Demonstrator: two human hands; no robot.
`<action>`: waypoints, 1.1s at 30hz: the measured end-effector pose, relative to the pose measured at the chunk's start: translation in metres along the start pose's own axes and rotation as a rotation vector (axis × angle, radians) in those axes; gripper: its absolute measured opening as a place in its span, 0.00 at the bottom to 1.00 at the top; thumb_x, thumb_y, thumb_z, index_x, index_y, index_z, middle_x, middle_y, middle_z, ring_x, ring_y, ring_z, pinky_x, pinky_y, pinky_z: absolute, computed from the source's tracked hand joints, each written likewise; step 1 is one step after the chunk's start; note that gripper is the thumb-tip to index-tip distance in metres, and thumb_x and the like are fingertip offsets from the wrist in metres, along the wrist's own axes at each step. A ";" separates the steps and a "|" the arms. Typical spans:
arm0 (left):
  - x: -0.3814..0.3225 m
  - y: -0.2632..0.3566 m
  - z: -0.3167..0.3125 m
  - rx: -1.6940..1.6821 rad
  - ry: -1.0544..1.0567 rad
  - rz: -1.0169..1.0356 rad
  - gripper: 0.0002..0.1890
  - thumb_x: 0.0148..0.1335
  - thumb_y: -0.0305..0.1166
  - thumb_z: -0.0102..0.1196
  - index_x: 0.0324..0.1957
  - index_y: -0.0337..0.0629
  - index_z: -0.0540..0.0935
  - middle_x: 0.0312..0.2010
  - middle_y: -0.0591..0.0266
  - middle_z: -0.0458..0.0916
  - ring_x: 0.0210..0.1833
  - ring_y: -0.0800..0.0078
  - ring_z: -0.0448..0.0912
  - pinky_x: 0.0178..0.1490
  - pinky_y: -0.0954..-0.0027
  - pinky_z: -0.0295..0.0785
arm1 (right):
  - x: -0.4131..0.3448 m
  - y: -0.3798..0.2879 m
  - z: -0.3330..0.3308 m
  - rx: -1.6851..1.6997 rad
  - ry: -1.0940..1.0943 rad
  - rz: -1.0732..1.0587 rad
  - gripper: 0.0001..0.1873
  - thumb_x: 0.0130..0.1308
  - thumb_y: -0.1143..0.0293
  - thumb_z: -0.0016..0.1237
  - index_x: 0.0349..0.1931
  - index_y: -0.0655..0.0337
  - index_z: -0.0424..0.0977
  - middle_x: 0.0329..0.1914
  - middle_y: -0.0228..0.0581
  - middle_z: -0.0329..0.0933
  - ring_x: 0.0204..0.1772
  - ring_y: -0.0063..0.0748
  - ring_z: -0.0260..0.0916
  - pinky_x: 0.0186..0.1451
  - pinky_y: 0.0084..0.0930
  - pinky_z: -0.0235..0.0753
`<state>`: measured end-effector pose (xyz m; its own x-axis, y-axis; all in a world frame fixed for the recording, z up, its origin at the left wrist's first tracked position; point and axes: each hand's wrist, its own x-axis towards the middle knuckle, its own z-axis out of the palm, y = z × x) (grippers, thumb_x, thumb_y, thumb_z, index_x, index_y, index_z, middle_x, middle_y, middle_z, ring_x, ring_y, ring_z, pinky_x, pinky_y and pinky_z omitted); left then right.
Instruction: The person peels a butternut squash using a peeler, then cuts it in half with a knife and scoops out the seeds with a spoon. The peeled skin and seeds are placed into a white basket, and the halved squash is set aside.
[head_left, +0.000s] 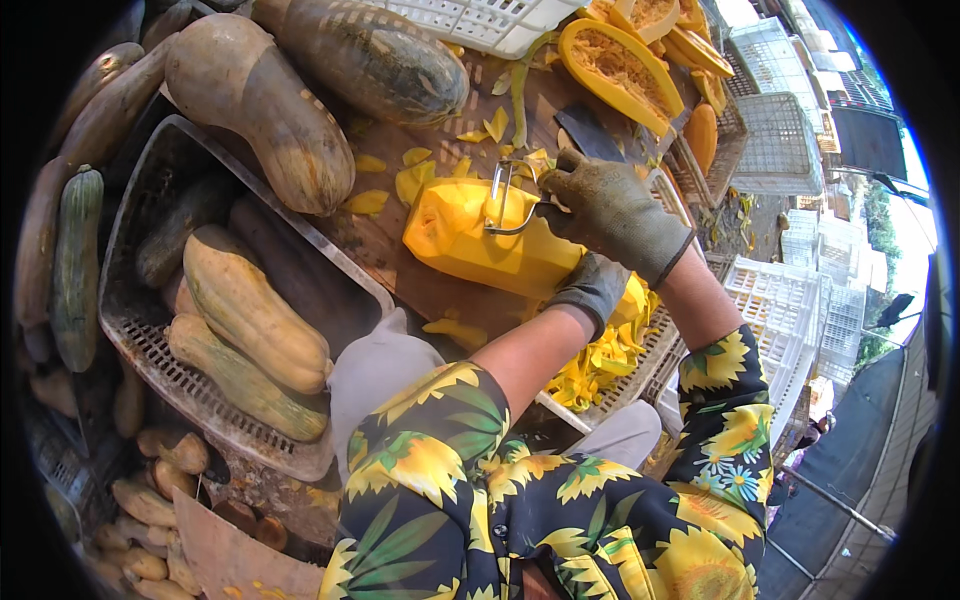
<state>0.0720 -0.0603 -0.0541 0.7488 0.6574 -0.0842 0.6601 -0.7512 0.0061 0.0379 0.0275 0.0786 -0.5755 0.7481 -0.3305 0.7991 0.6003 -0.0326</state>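
Observation:
My right hand, in a grey work glove, is closed round the handle of a metal Y-shaped peeler. The peeler's head lies over the upper side of a peeled orange-yellow pumpkin. Lower down, my left hand, also gloved, is against the near end of the pumpkin; its fingers are mostly hidden beneath my right hand. Strips of peel lie on the brown board around the pumpkin. A dark flat blade rests just beyond my right hand.
Whole unpeeled pumpkins lie at the upper left, above a plastic crate of more squash. Halved pumpkins sit at the top right. Peelings fill a crate by my knee. White crates are stacked at the right.

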 end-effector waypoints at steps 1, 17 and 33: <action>-0.001 -0.003 -0.005 -0.004 -0.016 0.036 0.23 0.74 0.39 0.45 0.67 0.44 0.75 0.65 0.59 0.76 0.68 0.60 0.73 0.72 0.49 0.60 | 0.001 0.013 -0.001 -0.055 -0.091 0.067 0.16 0.63 0.59 0.55 0.48 0.57 0.79 0.48 0.43 0.78 0.49 0.47 0.80 0.48 0.42 0.80; -0.025 -0.036 -0.043 -0.048 -0.097 0.022 0.16 0.69 0.32 0.50 0.58 0.53 0.80 0.54 0.66 0.82 0.59 0.67 0.77 0.62 0.59 0.66 | -0.058 0.121 0.082 0.159 0.243 0.837 0.25 0.66 0.53 0.54 0.59 0.56 0.76 0.57 0.56 0.79 0.59 0.58 0.76 0.63 0.43 0.74; -0.075 -0.103 -0.081 -0.161 -0.171 -0.074 0.38 0.41 0.51 0.74 0.55 0.51 0.77 0.53 0.57 0.80 0.60 0.59 0.75 0.66 0.57 0.67 | -0.075 0.089 0.117 0.374 0.259 0.723 0.30 0.68 0.62 0.47 0.71 0.50 0.64 0.55 0.56 0.79 0.55 0.54 0.78 0.57 0.48 0.76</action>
<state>-0.0475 -0.0275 0.0326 0.6863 0.6801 -0.2578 0.7239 -0.6732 0.1510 0.1730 -0.0081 -0.0103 0.1133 0.9796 -0.1658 0.9639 -0.1488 -0.2208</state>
